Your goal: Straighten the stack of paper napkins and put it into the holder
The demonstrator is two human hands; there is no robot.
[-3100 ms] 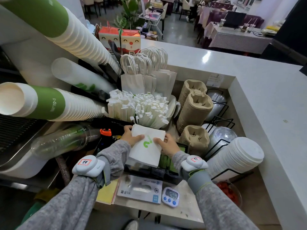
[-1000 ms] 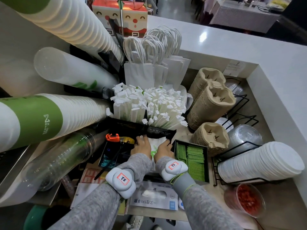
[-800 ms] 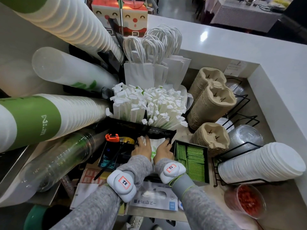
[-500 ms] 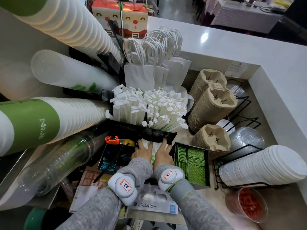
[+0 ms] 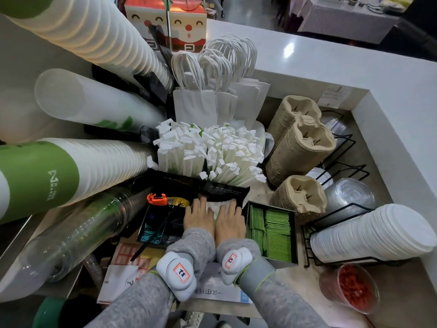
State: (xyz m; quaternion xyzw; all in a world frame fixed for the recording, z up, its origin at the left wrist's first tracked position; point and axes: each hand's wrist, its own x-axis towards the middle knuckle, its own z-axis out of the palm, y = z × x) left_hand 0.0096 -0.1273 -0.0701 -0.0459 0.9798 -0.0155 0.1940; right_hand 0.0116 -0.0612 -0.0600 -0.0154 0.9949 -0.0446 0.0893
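Observation:
The white napkin stack with a green mark lies low in a black holder, under the black front of the straw box. Only a narrow strip of it shows between my hands. My left hand rests palm down on the stack's left half, fingers reaching under the black edge. Beside it, my right hand covers the right half the same way. Both hands press on the stack, and their wrists touch each other.
Wrapped straws stand right behind the holder. A black tray of green packets sits to the right, an orange-capped tool to the left. Cup stacks overhang on the left, pulp carriers and lids on the right.
Three seconds ago I held the stack up in both hands. It has since gone down into the black holder, and my hands slid a little further forward over it.

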